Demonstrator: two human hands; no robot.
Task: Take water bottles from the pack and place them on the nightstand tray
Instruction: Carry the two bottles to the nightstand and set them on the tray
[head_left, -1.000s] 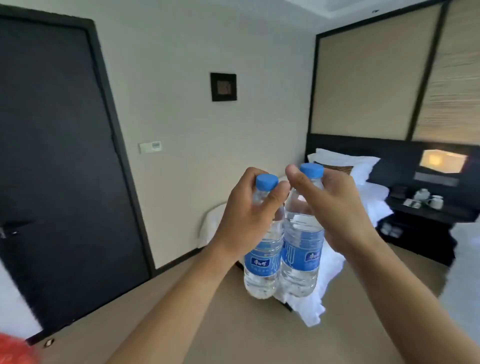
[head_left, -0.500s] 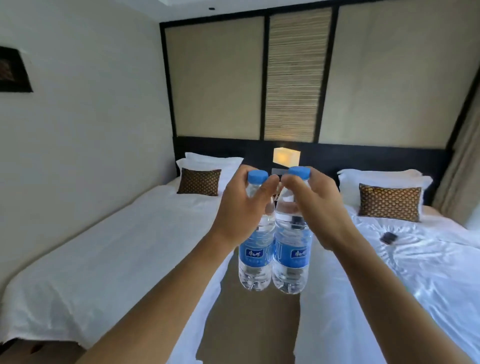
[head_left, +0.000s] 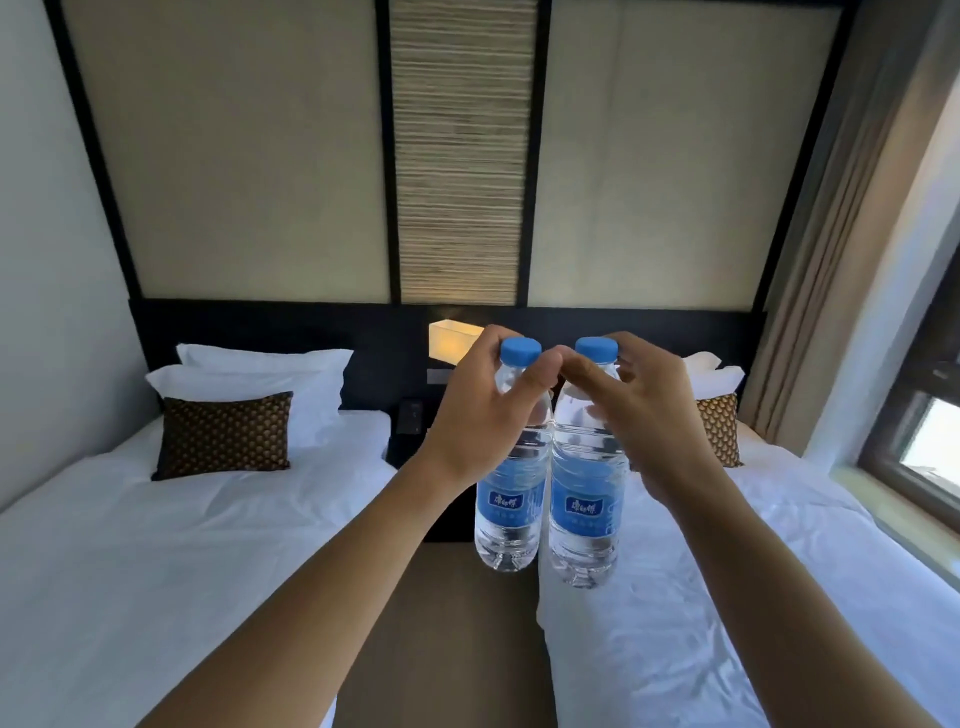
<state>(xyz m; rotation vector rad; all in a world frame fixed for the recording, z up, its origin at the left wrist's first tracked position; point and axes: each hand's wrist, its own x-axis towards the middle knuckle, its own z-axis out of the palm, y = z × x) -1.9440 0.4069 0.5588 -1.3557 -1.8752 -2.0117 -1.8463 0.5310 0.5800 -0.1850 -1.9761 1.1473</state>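
The view is now being centred on the aisle between 2 beds, where 1.0 s ago a dark door and a plain wall were being faced; the carry toward the headboard end is judged to be well under way.

The left bed (head_left: 171, 545) and the right bed (head_left: 779, 597) are being shown as large, flat, white fabric surfaces, the right one slightly creased and glossy. The headboard panel (head_left: 270, 327) is being seen as a dark, matte band across the middle of the frame. The nightstand (head_left: 410, 447) is being glimpsed as a dark block between the beds at centre frame, mostly hidden behind the hands; its tray cannot be made out. A lit, box-shaped lamp (head_left: 449, 340) is being seen above it.

The left bottle (head_left: 511, 499) is being gripped at the neck by the left hand (head_left: 478, 415). The right bottle (head_left: 587, 509) is being gripped likewise by the right hand (head_left: 631, 410). Both are clear, ribbed plastic cylinders with blue labels and blue caps, being held upright, touching side by side, above the aisle at centre frame. Neither is yet being set down.
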